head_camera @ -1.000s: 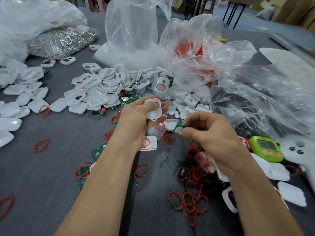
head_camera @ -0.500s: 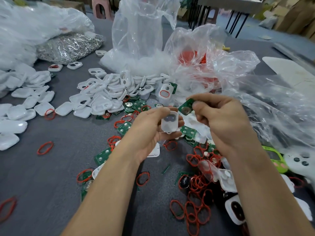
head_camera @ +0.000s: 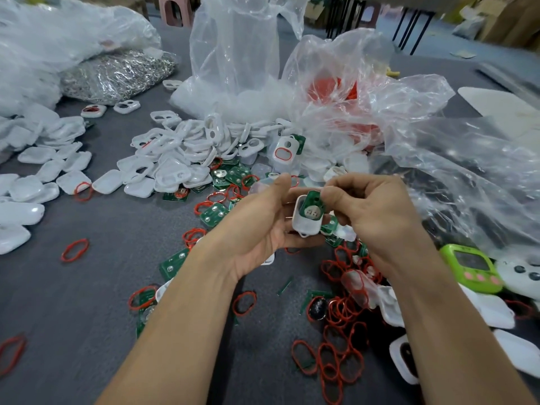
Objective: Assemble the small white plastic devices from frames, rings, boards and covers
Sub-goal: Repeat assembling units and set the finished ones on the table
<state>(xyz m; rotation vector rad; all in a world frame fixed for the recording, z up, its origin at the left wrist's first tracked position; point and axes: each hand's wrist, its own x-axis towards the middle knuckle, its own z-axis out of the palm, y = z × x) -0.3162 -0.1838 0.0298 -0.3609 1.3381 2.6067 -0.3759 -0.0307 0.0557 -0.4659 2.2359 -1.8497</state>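
right hand (head_camera: 377, 217) is covering top edge of green board (head_camera: 311, 204) | left hand (head_camera: 257, 226) is hiding back of white frame (head_camera: 301, 224) | red ring (head_camera: 10, 355) is running off left edge

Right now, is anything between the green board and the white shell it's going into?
Nothing visible. The right hand pinches the green board, whose lower end sits in the white shell that the left hand holds; no loose part shows between them.
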